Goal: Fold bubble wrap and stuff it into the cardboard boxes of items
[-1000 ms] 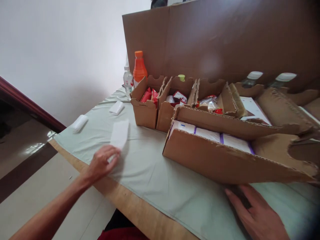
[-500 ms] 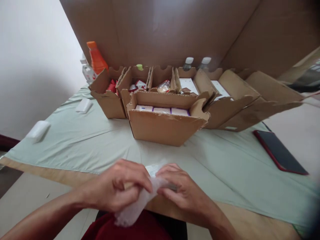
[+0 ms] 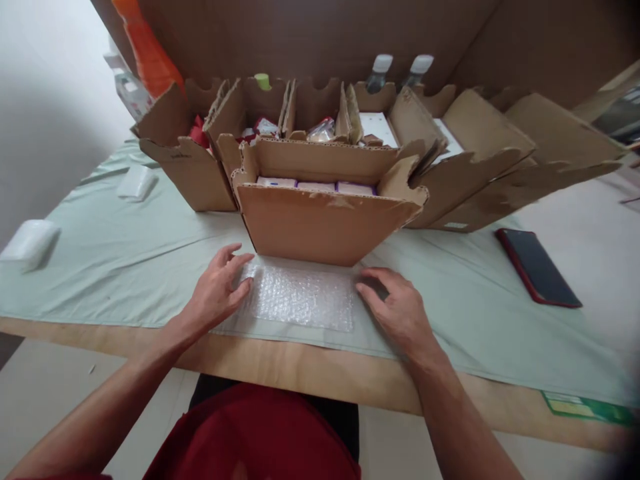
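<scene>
A clear sheet of bubble wrap (image 3: 300, 297) lies spread flat on the green cloth (image 3: 450, 320), just before the front cardboard box (image 3: 320, 227). My left hand (image 3: 220, 287) is at the sheet's left edge, fingers apart and the thumb by its rim; whether it touches the sheet I cannot tell. At the right end, my right hand (image 3: 397, 310) has its thumb and forefinger apart, close to the upper right corner. Inside the front box stand several white packs (image 3: 316, 186) with purple edges.
Behind stands a row of open cardboard boxes (image 3: 185, 180) holding packets and white items. Bottles, one an orange bottle (image 3: 147, 53), rise at the back. Two folded plastic wraps, one a near bundle (image 3: 30, 243), lie left. A dark phone (image 3: 540, 267) lies right.
The bubble wrap, crumpled between both hands and held over the table's edge before, now lies flat on the cloth. My hands have moved apart and forward to its ends. The view has tilted down.
</scene>
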{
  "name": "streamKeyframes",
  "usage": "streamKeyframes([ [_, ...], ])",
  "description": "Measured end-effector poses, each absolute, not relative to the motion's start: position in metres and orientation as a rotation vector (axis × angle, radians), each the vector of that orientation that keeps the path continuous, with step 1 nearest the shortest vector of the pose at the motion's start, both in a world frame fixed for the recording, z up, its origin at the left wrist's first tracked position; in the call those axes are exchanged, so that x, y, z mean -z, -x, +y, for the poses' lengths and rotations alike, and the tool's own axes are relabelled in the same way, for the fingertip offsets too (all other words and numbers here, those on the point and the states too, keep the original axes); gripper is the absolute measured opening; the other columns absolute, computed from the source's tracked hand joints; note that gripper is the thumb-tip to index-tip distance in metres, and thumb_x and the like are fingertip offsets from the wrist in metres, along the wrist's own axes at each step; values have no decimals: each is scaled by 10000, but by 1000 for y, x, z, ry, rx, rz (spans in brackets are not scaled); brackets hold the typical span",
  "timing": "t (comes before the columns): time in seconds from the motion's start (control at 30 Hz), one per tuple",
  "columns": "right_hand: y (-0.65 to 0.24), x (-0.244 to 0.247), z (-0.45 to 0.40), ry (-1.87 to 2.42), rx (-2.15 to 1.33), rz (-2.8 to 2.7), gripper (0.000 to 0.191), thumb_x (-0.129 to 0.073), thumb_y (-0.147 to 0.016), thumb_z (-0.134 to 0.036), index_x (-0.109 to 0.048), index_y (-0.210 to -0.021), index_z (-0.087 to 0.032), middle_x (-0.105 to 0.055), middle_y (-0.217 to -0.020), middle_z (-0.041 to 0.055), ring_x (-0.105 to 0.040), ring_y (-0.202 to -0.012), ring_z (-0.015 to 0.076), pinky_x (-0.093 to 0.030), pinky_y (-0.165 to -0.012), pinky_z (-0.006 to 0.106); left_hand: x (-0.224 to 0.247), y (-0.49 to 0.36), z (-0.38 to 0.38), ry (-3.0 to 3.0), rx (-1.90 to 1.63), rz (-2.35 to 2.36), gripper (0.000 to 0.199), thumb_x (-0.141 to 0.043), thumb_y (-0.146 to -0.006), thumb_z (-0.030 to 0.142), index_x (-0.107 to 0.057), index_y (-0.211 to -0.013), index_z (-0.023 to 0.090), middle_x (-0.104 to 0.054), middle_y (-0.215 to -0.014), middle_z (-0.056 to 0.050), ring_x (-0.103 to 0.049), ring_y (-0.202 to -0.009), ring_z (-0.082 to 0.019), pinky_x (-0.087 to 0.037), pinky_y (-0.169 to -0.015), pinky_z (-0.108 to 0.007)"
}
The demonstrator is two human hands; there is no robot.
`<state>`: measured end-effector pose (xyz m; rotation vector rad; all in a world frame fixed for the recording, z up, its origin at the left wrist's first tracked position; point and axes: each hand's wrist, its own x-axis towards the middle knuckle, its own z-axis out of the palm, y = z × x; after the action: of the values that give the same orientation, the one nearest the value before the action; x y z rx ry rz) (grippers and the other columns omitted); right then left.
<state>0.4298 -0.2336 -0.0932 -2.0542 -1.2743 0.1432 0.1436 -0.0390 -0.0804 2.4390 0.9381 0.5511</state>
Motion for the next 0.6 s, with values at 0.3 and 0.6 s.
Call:
streamKeyframes([
  [0.3, -354, 80, -198, 1904, 24, -1938, 444, -535, -990, -226, -571, -1418, -112, -590, -1478, 174, -584, -1307, 317, -514, -1031, 480, 86, -166, -81, -2918, -449, 489, 602, -467, -1046, 438, -359, -1553, 133, -355, -1645, -224, -312, -1548, -364, -334, -1227, -558],
  [0.6, -377, 117, -236, 2076, 23, -2006, 501, -503, -1042, -422, -530, -1483, -186, -480, -1588, 144, -434, -1459, 336, -391, -1153, 542, 113, -131, -68, -2911, -146, 579, 558, -457, -1047, 487, -400, -1564, 287, -323, -1693, -115, -250, -1571, -398, -187, -1247, -661],
])
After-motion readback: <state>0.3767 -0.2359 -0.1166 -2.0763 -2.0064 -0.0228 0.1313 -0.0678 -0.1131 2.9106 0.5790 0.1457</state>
